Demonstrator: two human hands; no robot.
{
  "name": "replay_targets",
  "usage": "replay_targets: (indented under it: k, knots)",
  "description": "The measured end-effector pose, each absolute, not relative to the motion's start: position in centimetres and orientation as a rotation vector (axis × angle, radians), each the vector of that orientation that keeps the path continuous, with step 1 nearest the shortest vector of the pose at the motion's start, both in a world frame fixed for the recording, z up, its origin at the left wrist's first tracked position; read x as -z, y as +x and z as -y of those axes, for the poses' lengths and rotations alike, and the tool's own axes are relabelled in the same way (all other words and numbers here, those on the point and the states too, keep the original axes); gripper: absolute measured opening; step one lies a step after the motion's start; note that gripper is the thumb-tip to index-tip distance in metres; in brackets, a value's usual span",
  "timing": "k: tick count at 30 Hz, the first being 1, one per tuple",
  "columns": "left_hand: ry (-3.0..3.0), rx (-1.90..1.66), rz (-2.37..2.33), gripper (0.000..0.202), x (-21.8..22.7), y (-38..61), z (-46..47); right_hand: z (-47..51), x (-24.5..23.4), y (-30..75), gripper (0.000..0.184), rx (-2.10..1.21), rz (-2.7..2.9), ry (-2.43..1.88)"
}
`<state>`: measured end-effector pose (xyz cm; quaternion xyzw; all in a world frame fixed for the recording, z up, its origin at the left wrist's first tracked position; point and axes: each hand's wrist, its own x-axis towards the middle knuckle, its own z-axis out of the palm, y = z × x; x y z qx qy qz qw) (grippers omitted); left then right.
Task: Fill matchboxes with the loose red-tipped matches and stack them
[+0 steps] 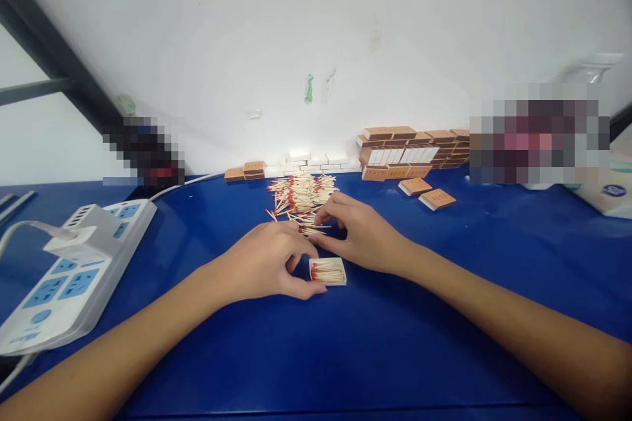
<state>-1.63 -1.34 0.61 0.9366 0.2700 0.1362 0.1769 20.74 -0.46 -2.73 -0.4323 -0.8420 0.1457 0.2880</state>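
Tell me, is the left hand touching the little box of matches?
Touching. The head view shows the left hand with its thumb against the near left edge of the little box.

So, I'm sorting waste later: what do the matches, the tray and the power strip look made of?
The matches look like pale matt wood sticks with red heads. The tray seems to be thin white card, with low folded walls. The power strip looks like smooth white plastic, faintly glossy, with blue socket faces.
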Motion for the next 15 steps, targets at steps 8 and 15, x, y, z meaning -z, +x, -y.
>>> replay_targets:
  k: [8,15]
  knots:
    - [2.655,-0.333,-0.782,0.020,-0.3,-1.8,1.4,0.4,2.7,19.7,0.008,-0.408,2.301,-1.231]
    - [2.742,-0.344,-0.915,0.024,-0.2,-1.9,0.9,0.0,2.5,21.2,0.008,-0.419,2.349,-1.316]
